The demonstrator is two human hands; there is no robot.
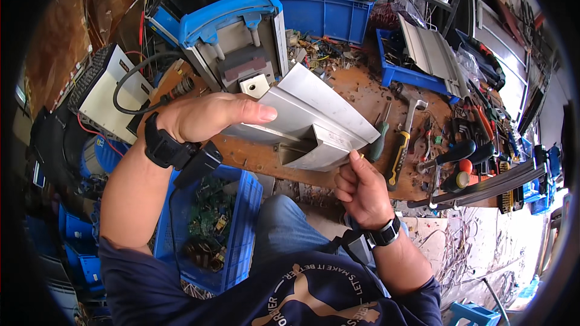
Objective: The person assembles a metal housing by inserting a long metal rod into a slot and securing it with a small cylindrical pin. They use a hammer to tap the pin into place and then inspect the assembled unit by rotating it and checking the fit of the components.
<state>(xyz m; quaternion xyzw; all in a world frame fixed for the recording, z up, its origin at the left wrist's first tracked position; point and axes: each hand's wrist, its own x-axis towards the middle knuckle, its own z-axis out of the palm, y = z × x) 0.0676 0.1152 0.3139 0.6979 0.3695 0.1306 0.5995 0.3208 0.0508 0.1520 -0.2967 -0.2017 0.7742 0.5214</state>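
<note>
A bent silver sheet-metal panel (329, 105) with folded flanges is held up, tilted, over the wooden bench. My left hand (208, 115) grips its left end, the thumb lying on top and the other fingers hidden beneath. At the lower right corner, my right hand (365, 190) pinches the panel's edge between thumb and curled fingers. Just beyond the left hand stands a grey device with a blue handle (232, 12), its metal frame open toward me. A green-handled screwdriver (380, 136) lies right of the panel, beside a hammer with a yellow and black handle (399, 157).
Small scraps (326, 54) litter the bench's far side before a blue crate (326, 15). Another blue bin (411, 78) carries a ribbed metal plate (429, 51). Pliers and other tools crowd the right. Below, a blue basket (241, 223) holds green circuit boards (211, 208).
</note>
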